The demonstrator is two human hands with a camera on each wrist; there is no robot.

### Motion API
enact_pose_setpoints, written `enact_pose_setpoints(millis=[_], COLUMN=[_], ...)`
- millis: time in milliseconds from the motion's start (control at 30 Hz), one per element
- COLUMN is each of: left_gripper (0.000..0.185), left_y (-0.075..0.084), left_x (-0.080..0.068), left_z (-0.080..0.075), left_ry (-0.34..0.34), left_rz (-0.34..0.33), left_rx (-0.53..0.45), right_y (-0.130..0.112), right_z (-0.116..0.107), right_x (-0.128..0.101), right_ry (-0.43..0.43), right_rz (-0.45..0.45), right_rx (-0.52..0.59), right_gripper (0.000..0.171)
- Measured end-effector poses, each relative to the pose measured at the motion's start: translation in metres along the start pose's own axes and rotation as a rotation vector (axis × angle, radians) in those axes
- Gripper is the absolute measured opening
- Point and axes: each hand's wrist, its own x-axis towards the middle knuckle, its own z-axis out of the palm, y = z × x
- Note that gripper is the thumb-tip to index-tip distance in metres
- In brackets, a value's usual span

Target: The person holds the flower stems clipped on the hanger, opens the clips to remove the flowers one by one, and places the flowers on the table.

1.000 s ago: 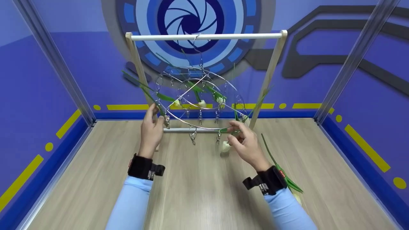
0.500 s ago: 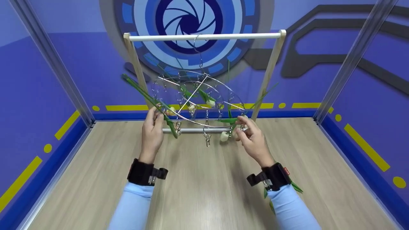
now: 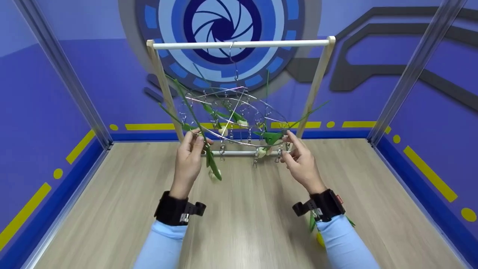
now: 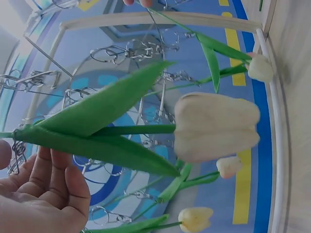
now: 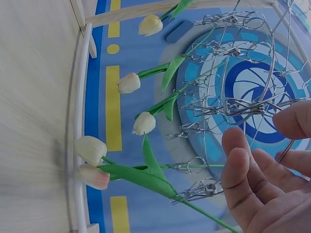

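Note:
A round metal clip hanger [image 3: 239,101] hangs tilted from the rack's top bar, white tulips hanging head-down from its clips. My left hand [image 3: 189,160] is at the hanger's near left rim, beside a clipped tulip [image 4: 216,127]. Its fingers curl behind the stem, close to the clip [image 4: 18,148]; whether they pinch anything is unclear. My right hand [image 3: 302,164] is at the right rim, next to two tulip heads [image 5: 92,149], its thumb and index finger spread apart. Several tulips with green leaves hang farther back, including a pale yellow one [image 4: 196,220].
A wooden rack [image 3: 317,86] with white top bar [image 3: 276,43] and lower bar [image 3: 242,153] stands on the wood-grain table [image 3: 242,216]. Another flower [image 3: 320,239] lies near the right forearm, partly covered by it. Blue patterned walls enclose the table.
The hanger has turned, its near side shifting right. A tulip at the left has swung round in front of the left hand. Both hands have moved slightly right.

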Motion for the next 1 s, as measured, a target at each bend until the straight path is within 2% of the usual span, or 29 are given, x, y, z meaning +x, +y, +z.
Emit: enact_pose_setpoints(millis=[200, 467, 600, 767, 1000], left_gripper=[0.032, 0.026, 0.026, 0.025, 0.023], left_y=[0.004, 0.002, 0.001, 0.0, -0.002], left_x=[-0.006, -0.017, -0.023, -0.029, -0.033], left_z=[0.007, 0.017, 0.023, 0.034, 0.051], left_ry=[-0.028, -0.058, -0.066, -0.084, -0.088], left_rz=[-0.008, 0.008, 0.014, 0.002, 0.026], left_rx=[-0.012, -0.053, -0.07, -0.092, -0.136], right_y=[-0.002, -0.018, -0.03, -0.039, -0.041], right_z=[-0.005, -0.001, 0.007, 0.021, 0.043], right_x=[-0.007, -0.024, -0.031, -0.037, -0.042], right_ry=[0.038, 0.18, 0.24, 0.22, 0.111], right_rz=[0.03, 0.013, -0.018, -0.055, -0.193], right_rx=[0.018, 0.043, 0.052, 0.105, 0.157], right_gripper=[0.056, 0.024, 0.016, 0.013, 0.01])
